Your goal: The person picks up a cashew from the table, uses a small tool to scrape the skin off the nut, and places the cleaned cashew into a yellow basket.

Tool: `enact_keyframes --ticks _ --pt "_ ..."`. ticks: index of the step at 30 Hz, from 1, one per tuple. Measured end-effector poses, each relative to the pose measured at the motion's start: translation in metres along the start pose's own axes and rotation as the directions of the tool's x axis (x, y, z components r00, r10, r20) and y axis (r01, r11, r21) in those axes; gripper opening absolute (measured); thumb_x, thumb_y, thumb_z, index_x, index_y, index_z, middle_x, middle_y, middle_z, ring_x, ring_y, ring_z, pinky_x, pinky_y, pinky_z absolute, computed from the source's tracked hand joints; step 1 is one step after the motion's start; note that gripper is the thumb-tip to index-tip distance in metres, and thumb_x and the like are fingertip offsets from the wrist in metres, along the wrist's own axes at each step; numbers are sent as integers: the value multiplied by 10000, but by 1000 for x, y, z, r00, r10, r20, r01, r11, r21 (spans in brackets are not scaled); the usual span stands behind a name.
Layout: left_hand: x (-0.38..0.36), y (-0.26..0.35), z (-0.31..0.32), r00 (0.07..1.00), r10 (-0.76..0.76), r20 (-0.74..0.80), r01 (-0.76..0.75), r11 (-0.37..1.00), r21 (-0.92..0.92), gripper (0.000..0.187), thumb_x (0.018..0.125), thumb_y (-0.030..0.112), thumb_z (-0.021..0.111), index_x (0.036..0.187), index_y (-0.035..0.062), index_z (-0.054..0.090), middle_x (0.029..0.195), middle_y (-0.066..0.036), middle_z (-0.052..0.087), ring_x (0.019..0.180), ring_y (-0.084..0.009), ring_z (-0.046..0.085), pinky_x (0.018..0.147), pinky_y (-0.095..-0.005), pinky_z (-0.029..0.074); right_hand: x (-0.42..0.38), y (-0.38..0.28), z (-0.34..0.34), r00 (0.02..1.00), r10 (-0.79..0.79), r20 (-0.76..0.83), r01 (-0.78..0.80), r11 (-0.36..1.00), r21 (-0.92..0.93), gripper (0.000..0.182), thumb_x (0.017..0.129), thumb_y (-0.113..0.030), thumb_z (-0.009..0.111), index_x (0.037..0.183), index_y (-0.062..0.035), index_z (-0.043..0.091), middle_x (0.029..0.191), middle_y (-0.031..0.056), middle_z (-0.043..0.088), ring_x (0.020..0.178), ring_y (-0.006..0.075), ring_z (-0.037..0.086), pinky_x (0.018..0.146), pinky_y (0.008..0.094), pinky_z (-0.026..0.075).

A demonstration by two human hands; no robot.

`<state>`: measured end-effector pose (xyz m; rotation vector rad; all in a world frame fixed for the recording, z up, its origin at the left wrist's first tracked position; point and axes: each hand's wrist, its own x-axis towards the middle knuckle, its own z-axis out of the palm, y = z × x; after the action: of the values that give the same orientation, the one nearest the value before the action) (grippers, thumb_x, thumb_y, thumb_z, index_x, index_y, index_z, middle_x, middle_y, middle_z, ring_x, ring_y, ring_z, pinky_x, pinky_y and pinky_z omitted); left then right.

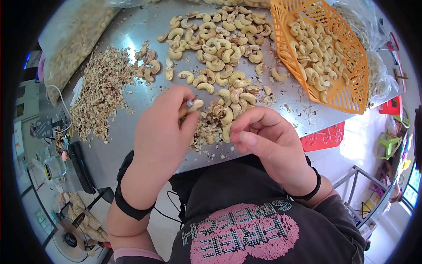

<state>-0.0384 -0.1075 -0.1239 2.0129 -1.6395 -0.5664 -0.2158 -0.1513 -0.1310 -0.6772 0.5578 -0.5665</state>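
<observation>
My left hand [165,125] is closed above the near middle of the metal table, pinching a pale cashew nut [198,104] between thumb and forefinger. A small bluish-white glint shows beside that nut, within the fingers. My right hand [272,138] is curled, thumb and fingertips drawn together at the near edge of a cashew pile [235,97]; I cannot tell whether anything is between them. Under and between both hands lie broken bits and skin flakes [206,134]. Beyond them spreads a larger heap of whole cashews [215,42], some with brown skin patches.
An orange slotted basket [358,94] with cashews stands at the right. Skin flakes [101,83] are heaped at left, near a few darker nuts [149,66]. A clear bag of nuts [74,39] lies far left. Past the table's right edge is a red stool [325,137].
</observation>
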Motion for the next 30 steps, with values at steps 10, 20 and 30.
enact_keyframes --ticks 10,20,30 --pt "-20 16 -8 959 270 -88 -284 886 -368 190 661 16 645 818 71 552 733 -22 507 554 -44 443 403 -180 321 -1 9 9 994 90 65 -92 995 27 225 815 -126 547 995 -19 465 885 26 516 740 49 484 639 175 406" --pt "-30 18 -21 984 -89 153 170 715 -678 193 739 70 608 917 32 543 743 22 504 503 12 329 436 -129 249 -2 10 13 933 -345 108 361 899 -247 187 748 30 570 921 -24 525 866 44 544 756 85 521 662 203 425" --pt "-33 23 -24 972 -115 205 229 664 -712 122 783 96 568 879 23 546 751 32 517 533 16 366 463 -133 279 -5 -11 -4 834 -534 141 552 797 -244 287 695 78 595 955 1 500 921 86 544 810 154 540 731 267 428"
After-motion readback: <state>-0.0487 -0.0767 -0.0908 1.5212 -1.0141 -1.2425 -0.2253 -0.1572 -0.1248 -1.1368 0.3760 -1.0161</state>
